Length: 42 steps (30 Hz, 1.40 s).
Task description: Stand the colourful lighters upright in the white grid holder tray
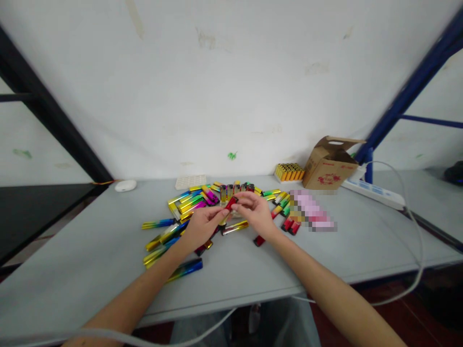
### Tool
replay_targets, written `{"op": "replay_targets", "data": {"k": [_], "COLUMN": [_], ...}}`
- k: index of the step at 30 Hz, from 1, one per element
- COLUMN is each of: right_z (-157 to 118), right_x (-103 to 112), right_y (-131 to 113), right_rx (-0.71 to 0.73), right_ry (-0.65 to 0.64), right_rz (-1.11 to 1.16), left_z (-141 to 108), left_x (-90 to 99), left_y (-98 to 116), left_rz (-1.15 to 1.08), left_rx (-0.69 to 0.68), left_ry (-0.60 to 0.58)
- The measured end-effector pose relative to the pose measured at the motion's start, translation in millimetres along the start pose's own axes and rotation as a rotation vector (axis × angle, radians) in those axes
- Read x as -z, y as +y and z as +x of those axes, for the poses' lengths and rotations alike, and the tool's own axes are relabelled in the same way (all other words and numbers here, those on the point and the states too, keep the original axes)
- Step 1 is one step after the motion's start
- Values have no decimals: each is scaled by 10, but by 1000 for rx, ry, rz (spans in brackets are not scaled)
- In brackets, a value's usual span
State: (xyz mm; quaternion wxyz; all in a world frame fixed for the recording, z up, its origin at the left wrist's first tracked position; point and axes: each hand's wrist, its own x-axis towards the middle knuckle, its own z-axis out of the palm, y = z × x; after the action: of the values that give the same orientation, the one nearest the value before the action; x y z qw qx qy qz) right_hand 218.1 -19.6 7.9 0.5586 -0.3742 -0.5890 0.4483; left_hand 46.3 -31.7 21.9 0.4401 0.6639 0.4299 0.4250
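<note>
Both my hands meet over the middle of a grey table (90,250). My left hand (202,226) and my right hand (255,209) together hold a small red lighter (230,203) between their fingertips, tilted. Under and around them lies a heap of shiny multicoloured lighters (188,202), gold, green, blue and pink. A blue-and-gold one (186,269) lies nearest to me. A few short red lighters (291,225) lie to the right of my right hand.
An open cardboard box (327,166) stands at the back right beside a tray of yellow lighters (288,171). A white power strip (376,193) with a cable runs off right. A white oval object (125,185) and a white tray (190,181) sit by the wall.
</note>
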Motion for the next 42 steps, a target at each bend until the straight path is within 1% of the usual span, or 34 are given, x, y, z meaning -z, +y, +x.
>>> {"op": "replay_targets", "data": {"k": [2,4,6,8,11,13,17,21,28,31,34,37,42], "right_z": [30,63,93,120,148,158,162,162,190,213,237,253,270], "right_x": [46,136,257,380,511,548,536,509,526,534,538,540,545], "right_y": [-25,-63,-97,-108,-72,-28,58,121,170,168,162,165,189], "right_rx": [12,72,179,280,363,393,408,419,466,540,595,590,572], "right_ry": [46,133,248,285,272,233,130,86,116,104,129,152,129], "right_rz": [15,-23,-146,-285,-410,-479,-601,-725,-803,-808,-822,-835,-855], "left_z": [12,30,47,60,68,66,51,45,58,61,60,55,42], "left_x": [9,29,56,82,101,97,80,78,97,101,103,104,105], "left_y": [-5,-21,-43,-57,-56,-46,-33,-37,-95,-110,-113,-109,-90], "left_rz": [-6,-25,-13,20,46,55,81,86,187,224,250,263,281], "left_rx": [-12,-38,-68,-85,-79,-72,-76,-94,-135,-145,-159,-171,-178], "left_ry": [78,132,155,175,194,194,176,174,144,135,131,118,103]}}
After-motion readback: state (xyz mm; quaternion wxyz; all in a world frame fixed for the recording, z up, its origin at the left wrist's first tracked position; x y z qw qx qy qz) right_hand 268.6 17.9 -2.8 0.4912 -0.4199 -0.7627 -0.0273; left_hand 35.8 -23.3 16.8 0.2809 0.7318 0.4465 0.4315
